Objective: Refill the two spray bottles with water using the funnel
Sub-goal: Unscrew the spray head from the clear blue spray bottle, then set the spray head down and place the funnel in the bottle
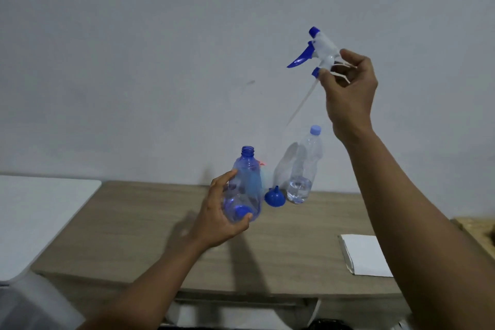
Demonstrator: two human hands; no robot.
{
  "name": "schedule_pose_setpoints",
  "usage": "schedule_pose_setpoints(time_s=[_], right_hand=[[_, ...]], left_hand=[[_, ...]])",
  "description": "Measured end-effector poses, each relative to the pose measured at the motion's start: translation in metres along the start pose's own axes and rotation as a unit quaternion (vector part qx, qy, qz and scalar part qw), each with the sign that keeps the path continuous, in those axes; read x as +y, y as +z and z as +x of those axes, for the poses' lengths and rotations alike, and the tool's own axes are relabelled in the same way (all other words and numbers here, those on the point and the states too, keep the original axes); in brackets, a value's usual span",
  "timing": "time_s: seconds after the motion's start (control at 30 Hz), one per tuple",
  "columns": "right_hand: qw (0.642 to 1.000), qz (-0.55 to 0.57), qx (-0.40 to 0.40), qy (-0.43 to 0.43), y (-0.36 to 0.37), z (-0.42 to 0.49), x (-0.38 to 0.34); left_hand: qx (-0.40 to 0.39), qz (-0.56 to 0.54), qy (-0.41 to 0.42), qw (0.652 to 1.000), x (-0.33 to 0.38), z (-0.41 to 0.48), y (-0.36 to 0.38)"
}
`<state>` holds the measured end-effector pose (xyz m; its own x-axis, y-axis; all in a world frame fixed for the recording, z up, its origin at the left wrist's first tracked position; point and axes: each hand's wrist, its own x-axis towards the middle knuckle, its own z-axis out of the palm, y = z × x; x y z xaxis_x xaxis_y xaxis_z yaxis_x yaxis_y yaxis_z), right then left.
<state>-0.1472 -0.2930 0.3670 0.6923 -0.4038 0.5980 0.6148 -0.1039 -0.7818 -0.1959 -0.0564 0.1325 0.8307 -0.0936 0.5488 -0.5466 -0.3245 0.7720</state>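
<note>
My left hand (218, 220) grips a clear blue spray bottle (245, 185) around its lower body, held above the wooden table (150, 233), its threaded neck open at the top. High up to the right, my right hand (348, 88) pinches the white and blue spray head (318, 49) at its collar, with the long dip tube hanging down to the left, clear of the bottle. A blue funnel (275, 196) lies on its side on the table just right of the bottle. Behind the funnel stands a capped clear water bottle (304, 169), with water low in it.
A white folded paper (365, 254) lies on the table at the right. A white surface (34, 211) adjoins the table on the left. A pale wall rises close behind. Something pale with a red spot shows through the spray bottle, unclear.
</note>
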Motion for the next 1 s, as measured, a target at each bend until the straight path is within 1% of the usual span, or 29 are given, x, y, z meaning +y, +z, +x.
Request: schedule_pose_setpoints(time_s=[0.1,0.23,0.33,0.47,0.53,0.7,0.83,0.9,1.0], right_hand=[[0.997,-0.051,-0.021,0.056,-0.021,-0.008,0.034],[0.98,-0.107,-0.067,0.154,-0.047,-0.054,0.107],[0.957,-0.142,-0.103,0.23,-0.06,-0.097,0.161],[0.925,-0.176,-0.145,0.304,-0.071,-0.142,0.221],[0.909,-0.187,-0.163,0.335,-0.075,-0.16,0.248],[0.879,-0.198,-0.19,0.391,-0.077,-0.187,0.299],[0.873,-0.193,-0.184,0.408,-0.071,-0.192,0.323],[0.867,-0.192,-0.189,0.418,-0.069,-0.192,0.33],[0.858,-0.193,-0.2,0.432,-0.07,-0.193,0.337]], left_hand=[[-0.002,0.005,-0.016,1.0,-0.017,-0.01,0.006],[-0.022,0.023,-0.035,0.999,-0.04,-0.025,0.021],[-0.028,0.036,-0.04,0.998,-0.066,-0.035,0.033],[-0.045,0.047,-0.076,0.995,-0.101,-0.044,0.049],[-0.052,0.049,-0.08,0.994,-0.118,-0.049,0.057],[-0.054,0.065,-0.12,0.989,-0.149,-0.057,0.072],[-0.07,0.095,-0.125,0.985,-0.161,-0.061,0.079],[-0.069,0.095,-0.128,0.985,-0.167,-0.064,0.08],[-0.088,0.088,-0.119,0.985,-0.171,-0.065,0.08]])
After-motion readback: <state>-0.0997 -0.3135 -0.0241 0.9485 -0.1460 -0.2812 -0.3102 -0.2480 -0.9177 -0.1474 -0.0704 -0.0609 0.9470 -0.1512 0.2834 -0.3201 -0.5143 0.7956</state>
